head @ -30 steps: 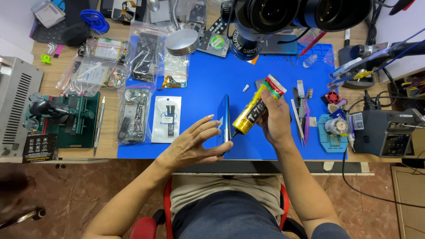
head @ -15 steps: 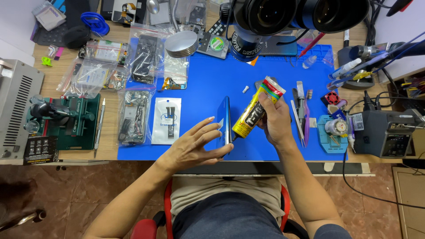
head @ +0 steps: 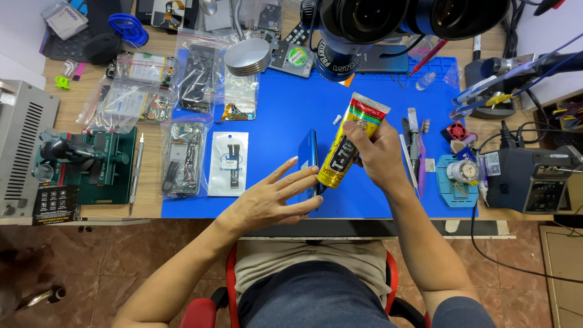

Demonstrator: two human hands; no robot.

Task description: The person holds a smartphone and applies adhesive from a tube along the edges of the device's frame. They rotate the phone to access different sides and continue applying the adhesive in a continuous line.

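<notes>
While the right hand [head: 378, 155] is clutching a yellow glue tube [head: 351, 141] around its middle, the tube is slanting from a flat striped end at 1 o'clock down to a nozzle at 7 o'clock, and that nozzle is meeting the lower edge of a blue phone [head: 310, 161]. The phone is standing on its long edge on the blue work mat [head: 285, 115], just at 9 o'clock of the tube. At 7 o'clock of the phone, the left hand [head: 267, 200] is lying flat with fingers spread, gripping nothing, its fingertips pressing against the phone's side to steady it. Farther out at 9 o'clock, a white packet with a dark flex strip [head: 228, 163] is lying on the mat, and beyond it a clear bag of phone parts [head: 181, 158] is resting over the mat's edge. A green clamp fixture [head: 85, 164] is sitting well apart at the 9 o'clock side of the wooden bench. At 12 o'clock, a large microscope head [head: 401, 18] is hanging over the mat, with a stack of round metal discs [head: 248, 57] lying at 11 o'clock. Tweezers and slim tools [head: 413, 143] are lying just at 3 o'clock of the right hand, and a teal holder [head: 456, 181] is sitting at the mat's 3 o'clock edge.
</notes>
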